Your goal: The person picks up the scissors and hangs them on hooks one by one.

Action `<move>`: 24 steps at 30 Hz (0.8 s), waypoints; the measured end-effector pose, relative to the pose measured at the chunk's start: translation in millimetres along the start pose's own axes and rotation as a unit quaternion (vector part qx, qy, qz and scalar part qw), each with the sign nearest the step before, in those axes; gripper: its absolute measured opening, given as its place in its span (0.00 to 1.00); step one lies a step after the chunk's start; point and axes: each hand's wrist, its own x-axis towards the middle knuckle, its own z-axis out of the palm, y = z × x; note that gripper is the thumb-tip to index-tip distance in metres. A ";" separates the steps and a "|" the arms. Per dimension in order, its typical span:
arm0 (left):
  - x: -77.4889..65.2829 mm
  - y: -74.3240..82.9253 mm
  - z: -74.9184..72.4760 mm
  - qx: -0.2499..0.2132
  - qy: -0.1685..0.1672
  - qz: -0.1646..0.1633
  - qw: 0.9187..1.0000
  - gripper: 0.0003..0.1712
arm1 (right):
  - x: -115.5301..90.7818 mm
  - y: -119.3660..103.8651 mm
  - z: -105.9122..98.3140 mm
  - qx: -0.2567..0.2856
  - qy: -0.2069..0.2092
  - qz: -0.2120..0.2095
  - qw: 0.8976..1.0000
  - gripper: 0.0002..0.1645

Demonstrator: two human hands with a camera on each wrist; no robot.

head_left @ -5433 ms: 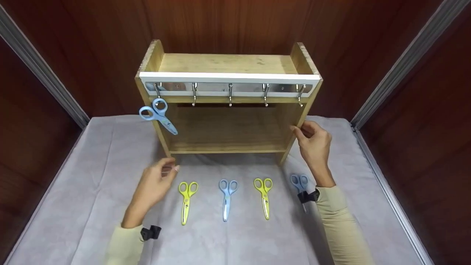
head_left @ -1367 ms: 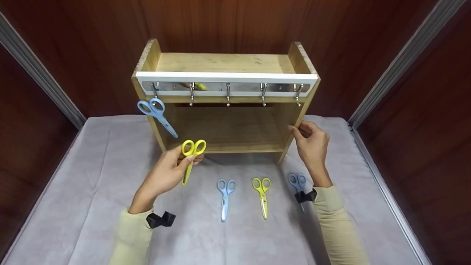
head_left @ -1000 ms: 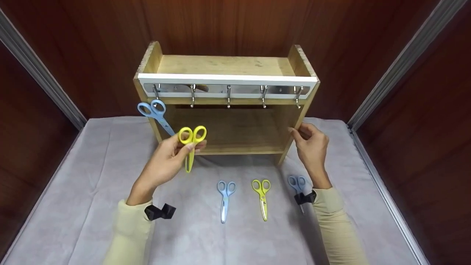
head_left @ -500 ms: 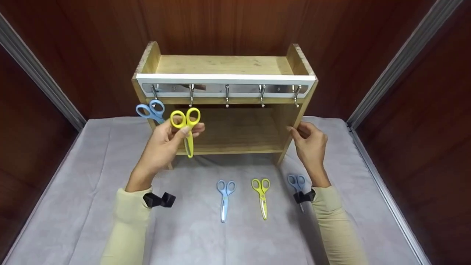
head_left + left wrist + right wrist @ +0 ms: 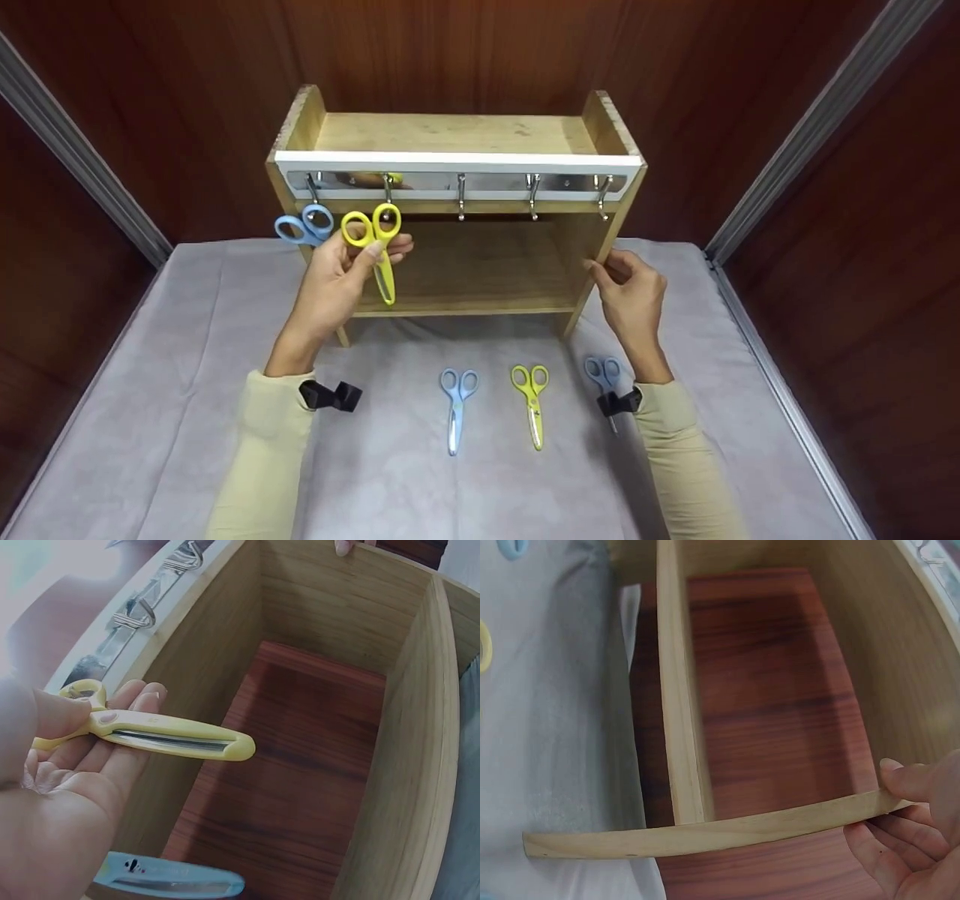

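My left hand (image 5: pixel 330 281) pinches yellow scissors (image 5: pixel 385 274) between thumb and fingers, rings up and blades down. Their right ring overlaps the tip of the second hook (image 5: pixel 388 191) from the left in the head view. Blue scissors (image 5: pixel 300 229) hang from the leftmost hook (image 5: pixel 311 186), partly behind my left hand; their blades show in the left wrist view as a blue blade cover (image 5: pixel 176 876). On the right, my right hand (image 5: pixel 634 296) grips the front edge of the wooden rack's side panel (image 5: pixel 780 825), thumb on the inner face, fingers outside.
The wooden rack (image 5: pixel 457 309) carries a white hook rail (image 5: pixel 435 159) with several metal hooks. In front on the grey cloth (image 5: pixel 405 487) lie blue scissors (image 5: pixel 456 420), yellow scissors (image 5: pixel 535 412) and, partly under the right wrist's black camera mount (image 5: pixel 619 403), more blue scissors (image 5: pixel 604 371).
My left hand picked the yellow scissors up from the cloth at the left and raised them to the second hook. My right hand keeps its grip on the side panel.
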 end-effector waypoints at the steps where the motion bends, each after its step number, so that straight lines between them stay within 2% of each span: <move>1: 0.4 -0.8 0.3 0.000 0.000 0.001 1.000 0.19 | -0.2 0.1 0.1 0.001 -0.001 0.000 1.000 0.13; 3: 1.1 -2.3 0.7 0.000 -0.003 -0.002 1.000 0.19 | -0.7 0.3 0.2 0.002 -0.001 -0.001 1.000 0.13; 9: 3.2 -6.9 -1.2 -0.044 -0.011 -0.020 0.999 0.19 | -0.4 0.4 0.5 0.002 0.002 0.002 1.000 0.13; 15: 4.6 -8.9 -2.9 -0.058 -0.017 -0.019 0.998 0.21 | 0.2 -0.5 0.7 0.008 0.003 0.008 1.000 0.12; 18: 4.2 -9.1 -4.1 -0.046 -0.015 -0.025 0.999 0.23 | 0.3 -0.9 0.8 0.004 0.003 0.008 1.000 0.12; 24: -0.8 -10.0 -4.7 -0.008 0.001 -0.059 0.998 0.23 | 0.2 -1.2 0.7 0.001 0.001 0.009 1.000 0.12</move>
